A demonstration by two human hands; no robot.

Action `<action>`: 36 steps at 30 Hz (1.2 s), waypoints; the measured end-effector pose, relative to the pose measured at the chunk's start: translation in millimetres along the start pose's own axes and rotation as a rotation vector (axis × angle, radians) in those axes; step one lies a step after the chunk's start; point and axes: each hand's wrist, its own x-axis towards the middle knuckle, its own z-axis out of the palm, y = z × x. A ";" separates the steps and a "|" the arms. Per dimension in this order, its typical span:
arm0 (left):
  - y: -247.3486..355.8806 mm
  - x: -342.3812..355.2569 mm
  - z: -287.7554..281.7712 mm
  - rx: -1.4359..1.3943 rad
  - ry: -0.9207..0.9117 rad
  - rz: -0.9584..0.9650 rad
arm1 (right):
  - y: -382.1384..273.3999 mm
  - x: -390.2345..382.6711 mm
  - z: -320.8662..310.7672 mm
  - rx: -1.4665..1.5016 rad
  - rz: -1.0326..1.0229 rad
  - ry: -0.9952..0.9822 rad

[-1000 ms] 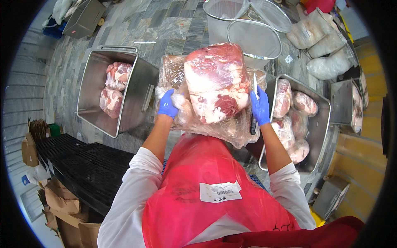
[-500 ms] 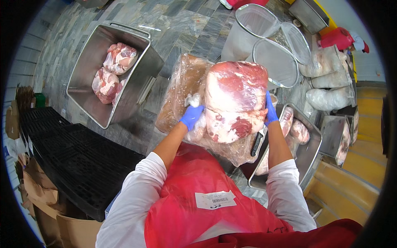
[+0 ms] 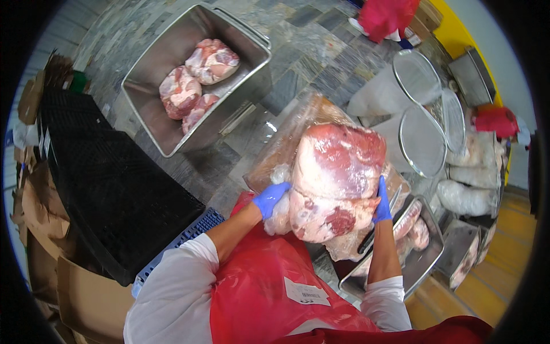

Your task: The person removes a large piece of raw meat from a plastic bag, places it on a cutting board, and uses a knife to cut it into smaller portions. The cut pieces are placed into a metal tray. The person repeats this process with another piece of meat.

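In both gloved hands I grip a large block of raw meat (image 3: 338, 172), pink-red with white fat. My left hand (image 3: 271, 199) is at its left side, with bunched clear plastic (image 3: 279, 217) beside the fingers. My right hand (image 3: 382, 200) presses its right side, the fingers partly hidden by the meat. Under the block lies a cardboard box (image 3: 274, 150) covered in clear plastic film. A knife (image 3: 365, 242) with a black handle rests on the plastic near my right wrist, part of it hidden.
A deep metal bin (image 3: 143, 109) at the left holds several meat pieces (image 3: 209, 60). Another metal bin (image 3: 440, 243) with meat stands by my right forearm. Plastic-lined round containers (image 3: 409, 135) are at the right. Black pallets (image 3: 109, 189) and cardboard (image 3: 94, 292) lie left. A person in red (image 3: 389, 17) is far off.
The meat block has come closer to my apron, between both hands still. My view has turned, so the left bin appears higher and farther right.
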 end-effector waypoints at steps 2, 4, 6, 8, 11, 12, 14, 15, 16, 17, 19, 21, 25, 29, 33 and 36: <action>-0.2 -6.7 -7.1 -0.023 0.051 -0.055 | 8.5 16.3 6.0 0.243 0.032 0.093; -4.2 -15.1 -20.2 -0.075 0.083 -0.078 | 10.5 20.7 -0.4 0.078 0.080 -0.040; 9.6 -44.9 -6.6 -0.014 0.195 0.020 | 7.3 32.6 0.4 -0.006 0.126 -0.138; 26.4 -88.0 30.3 0.083 0.355 0.123 | 8.8 56.7 3.3 0.044 0.203 -0.186; 25.1 -119.0 6.0 0.145 0.332 0.437 | -10.6 98.2 42.5 0.176 0.236 -0.681; 36.1 -129.8 -12.7 0.085 0.234 0.502 | -18.6 98.4 69.6 0.118 0.186 -0.645; 80.4 -170.4 -57.5 0.072 0.256 0.566 | -66.1 51.9 192.5 -0.003 0.083 -0.571; 108.3 -194.8 -44.4 -0.007 0.231 0.570 | -80.9 39.8 238.3 -0.041 0.056 -0.560; 129.6 -223.7 -45.8 -0.186 0.137 0.543 | -88.1 46.6 252.8 -0.001 0.100 -0.681; 142.8 -234.5 -60.4 -0.182 0.116 0.627 | -94.6 54.7 269.2 0.028 0.159 -0.804; 225.0 -248.8 -109.6 -0.276 -0.070 0.561 | -57.7 52.8 371.2 0.051 0.051 -0.696; 224.0 -221.8 -154.7 -0.363 0.039 0.650 | -49.4 22.6 423.7 -0.141 -0.033 -0.693; 221.1 -192.9 -156.3 -0.306 0.369 0.856 | -53.6 -29.5 421.8 -0.769 -0.234 -0.786; 219.7 -189.8 -218.8 -0.144 0.480 0.863 | -31.5 -51.3 317.7 -1.162 -0.340 -0.559; 231.3 -182.9 -222.7 -0.062 0.401 0.874 | 10.0 -87.1 137.0 -1.286 -0.300 -0.019; 255.5 -190.8 -175.4 -0.047 0.204 0.861 | 70.2 -144.5 -21.3 -1.217 -0.105 0.397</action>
